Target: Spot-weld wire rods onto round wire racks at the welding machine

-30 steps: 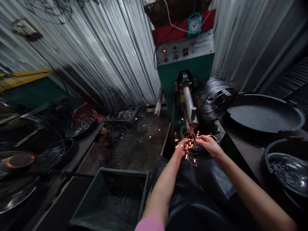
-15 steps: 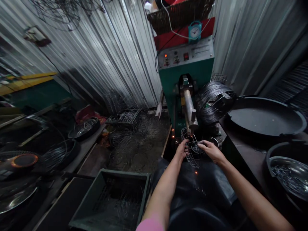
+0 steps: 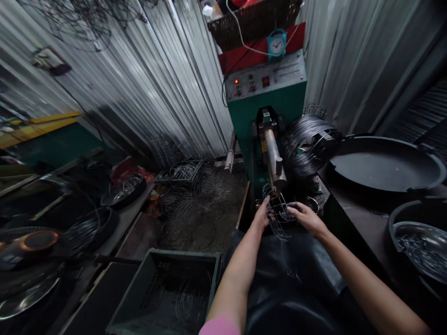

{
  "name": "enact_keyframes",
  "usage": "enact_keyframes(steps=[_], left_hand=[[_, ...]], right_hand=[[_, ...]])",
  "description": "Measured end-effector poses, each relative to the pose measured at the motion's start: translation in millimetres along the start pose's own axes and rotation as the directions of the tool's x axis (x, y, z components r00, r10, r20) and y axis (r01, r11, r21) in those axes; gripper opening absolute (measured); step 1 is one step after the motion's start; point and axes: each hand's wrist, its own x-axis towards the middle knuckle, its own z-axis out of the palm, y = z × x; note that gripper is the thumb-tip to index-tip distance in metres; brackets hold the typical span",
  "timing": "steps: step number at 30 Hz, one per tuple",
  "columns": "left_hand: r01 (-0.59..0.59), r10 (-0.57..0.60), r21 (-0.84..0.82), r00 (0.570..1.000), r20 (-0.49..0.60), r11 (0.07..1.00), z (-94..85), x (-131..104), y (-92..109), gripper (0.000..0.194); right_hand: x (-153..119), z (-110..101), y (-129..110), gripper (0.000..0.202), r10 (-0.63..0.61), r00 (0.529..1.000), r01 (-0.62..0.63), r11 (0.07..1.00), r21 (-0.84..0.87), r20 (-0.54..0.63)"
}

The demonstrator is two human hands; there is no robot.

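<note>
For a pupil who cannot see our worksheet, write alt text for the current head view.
Bare left hand and right hand hold a curved silvery wire frame at the tip of the cylindrical metal arm of a boxy green machine. Right of the arm is a dark round wire coil; lower left, a green rectangular plastic crate.

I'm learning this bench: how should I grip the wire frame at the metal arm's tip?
Probably pinch the wire frame by its outer wires left and right, from the near side: its open curved wires leave finger room, while the metal arm reaches its far end.
</note>
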Motion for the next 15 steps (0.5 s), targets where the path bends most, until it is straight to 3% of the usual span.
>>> enact_keyframes(steps=[2,3,4,6,7,8,9,11,15], left_hand=[[-0.129,0.133,0.122,0.991,-0.029,0.984,-10.6,-5.7,-7.4,0.054],[-0.256,0.274,0.24,0.961,-0.044,0.936,-16.5,-9.0,-11.4,0.053],[-0.4,0.445,0.389,0.895,-0.029,0.83,-22.3,-12.3,-15.3,0.053],[-0.61,0.725,0.668,0.672,0.151,0.426,-31.2,-17.9,-21.5,0.065],[-0.642,0.773,0.741,0.566,0.286,0.196,-33.8,-19.7,-23.5,0.073],[-0.639,0.77,0.769,0.491,0.407,0.001,-35.1,-20.6,-24.5,0.078],[-0.616,0.751,0.775,0.443,0.49,-0.142,-35.4,-20.5,-24.8,0.08],[-0.56,0.724,0.774,0.398,0.563,-0.295,-34.3,-17.5,-23.7,0.079],[-0.551,0.729,0.761,0.357,0.585,-0.341,-33.4,-6.5,-21.7,0.065]], right_hand=[[-13.0,-3.4,10.3,0.031,0.036,0.997,-0.036,0.999,0.008,0.063],[-18.3,-4.7,14.7,0.031,0.043,0.995,-0.044,0.999,0.011,0.091],[-22.4,-5.7,18.3,0.031,0.041,0.993,-0.043,0.999,0.015,0.109],[-26.9,-5.9,23.0,0.03,0.015,0.994,-0.017,1.0,0.016,0.112],[-27.7,-5.2,24.2,0.03,0.0,0.995,-0.001,1.0,0.01,0.101],[-27.9,-4.3,24.8,0.029,-0.014,0.997,0.014,1.0,0.001,0.079],[-27.8,-3.2,24.8,0.029,-0.029,0.998,0.03,1.0,-0.01,0.055],[-27.5,-1.1,23.8,0.027,-0.052,0.998,0.053,0.998,-0.027,0.027],[-29.6,1.2,20.5,0.025,-0.061,0.998,0.062,0.996,-0.071,0.016]])
